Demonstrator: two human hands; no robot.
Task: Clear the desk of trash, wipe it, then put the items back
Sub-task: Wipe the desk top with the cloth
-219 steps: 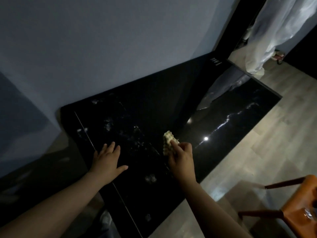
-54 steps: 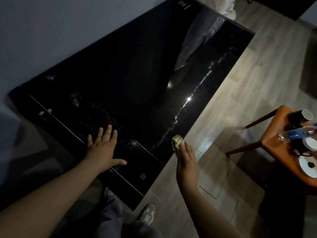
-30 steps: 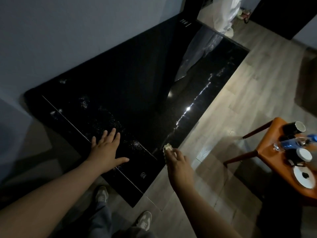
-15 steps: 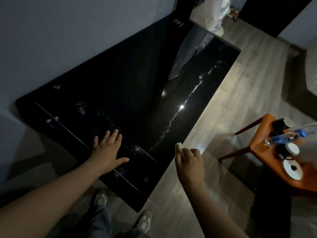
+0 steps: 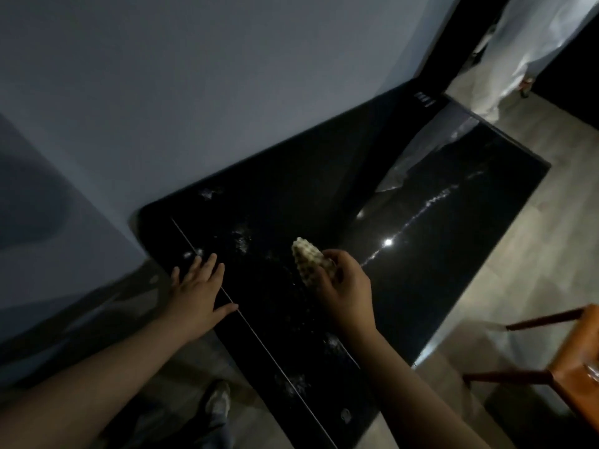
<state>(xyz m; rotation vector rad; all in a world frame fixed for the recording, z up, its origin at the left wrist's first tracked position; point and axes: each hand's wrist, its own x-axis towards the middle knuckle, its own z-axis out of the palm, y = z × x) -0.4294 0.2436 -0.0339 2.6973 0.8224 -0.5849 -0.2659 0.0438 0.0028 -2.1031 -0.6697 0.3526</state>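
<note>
Right hand [image 5: 345, 288] is gripping a crumpled pale waffle-textured cloth [image 5: 308, 262], wiping the glossy black surface [image 5: 437, 254]; left hand [image 5: 199, 291] is bracing flat, fingers spread.

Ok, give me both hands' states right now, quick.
Left hand: open, fingers spread, resting flat on the black desk.
Right hand: gripping the waffle-textured cloth against the desk.

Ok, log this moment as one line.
stage: wiping | left hand: flat on desk | right hand: grips cloth over desk | smudges: visible beside cloth
</note>
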